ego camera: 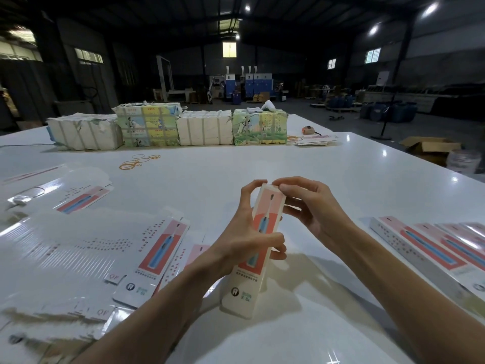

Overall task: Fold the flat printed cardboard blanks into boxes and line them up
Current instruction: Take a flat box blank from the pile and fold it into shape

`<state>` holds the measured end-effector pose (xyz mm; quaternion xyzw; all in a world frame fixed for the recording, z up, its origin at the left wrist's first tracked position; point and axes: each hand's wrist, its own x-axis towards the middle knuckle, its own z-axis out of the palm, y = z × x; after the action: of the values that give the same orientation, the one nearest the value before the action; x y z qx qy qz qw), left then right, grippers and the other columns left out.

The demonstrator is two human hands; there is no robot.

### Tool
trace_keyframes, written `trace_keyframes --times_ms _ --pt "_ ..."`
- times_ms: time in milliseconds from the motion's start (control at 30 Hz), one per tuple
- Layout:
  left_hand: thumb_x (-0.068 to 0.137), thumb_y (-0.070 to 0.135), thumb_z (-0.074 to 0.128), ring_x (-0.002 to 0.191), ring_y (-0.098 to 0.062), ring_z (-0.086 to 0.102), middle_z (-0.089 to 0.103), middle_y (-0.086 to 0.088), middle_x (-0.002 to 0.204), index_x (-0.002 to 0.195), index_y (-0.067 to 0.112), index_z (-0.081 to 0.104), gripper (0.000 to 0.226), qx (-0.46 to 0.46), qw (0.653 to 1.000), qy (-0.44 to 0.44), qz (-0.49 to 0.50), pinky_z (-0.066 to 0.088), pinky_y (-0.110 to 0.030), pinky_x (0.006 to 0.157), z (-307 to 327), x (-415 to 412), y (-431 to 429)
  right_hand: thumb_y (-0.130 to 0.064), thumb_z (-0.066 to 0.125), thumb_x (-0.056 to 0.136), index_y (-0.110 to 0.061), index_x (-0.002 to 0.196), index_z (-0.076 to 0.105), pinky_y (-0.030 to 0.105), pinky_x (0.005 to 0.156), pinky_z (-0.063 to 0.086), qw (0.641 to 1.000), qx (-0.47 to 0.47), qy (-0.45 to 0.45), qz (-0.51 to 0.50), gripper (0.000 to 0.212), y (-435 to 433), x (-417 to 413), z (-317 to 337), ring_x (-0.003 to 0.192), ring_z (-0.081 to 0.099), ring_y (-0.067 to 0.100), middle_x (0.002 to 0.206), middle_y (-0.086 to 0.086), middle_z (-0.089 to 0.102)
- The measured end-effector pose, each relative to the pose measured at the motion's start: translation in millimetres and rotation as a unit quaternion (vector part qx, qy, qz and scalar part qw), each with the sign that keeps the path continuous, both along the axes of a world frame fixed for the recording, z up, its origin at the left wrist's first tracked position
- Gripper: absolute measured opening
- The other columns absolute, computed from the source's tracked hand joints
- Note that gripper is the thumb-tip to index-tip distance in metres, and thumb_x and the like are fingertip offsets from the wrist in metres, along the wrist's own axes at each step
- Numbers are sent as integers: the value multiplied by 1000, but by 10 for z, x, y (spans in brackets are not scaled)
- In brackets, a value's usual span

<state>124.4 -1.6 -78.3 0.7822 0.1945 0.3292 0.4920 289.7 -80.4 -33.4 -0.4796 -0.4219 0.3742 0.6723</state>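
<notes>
Just above the desk [262,158], my left hand [244,240] grips the toothbrush box [248,287] mid-length while my right hand [312,206] pinches its top flap, so I judge tucking comes next, then joining the finished boxes [425,248].

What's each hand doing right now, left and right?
Left hand: closed, gripping the box around its middle.
Right hand: closed, fingertips pinching the top end of the same box.
</notes>
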Motion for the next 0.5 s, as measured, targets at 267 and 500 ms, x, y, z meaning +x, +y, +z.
trace_keyframes --times_ms 267,500 --pt "73 16 88 93 -23 78 57 -6 123 138 64 24 103 -75 997 -5 -11 65 -37 69 32 -47 0 -13 72 94 -7 117 78 34 83 63 998 31 -44 14 24 18 -56 -77 109 75 27 120 4 78" --pt "73 13 90 88 -19 78 57 -4 119 135 65 26 103 -77 997 -30 4 64 -32 65 24 -12 -17 -10 68 99 -4 123 75 38 90 63 998 31 -13 47 26 52 -46 -129 111 74 33 120 13 76"
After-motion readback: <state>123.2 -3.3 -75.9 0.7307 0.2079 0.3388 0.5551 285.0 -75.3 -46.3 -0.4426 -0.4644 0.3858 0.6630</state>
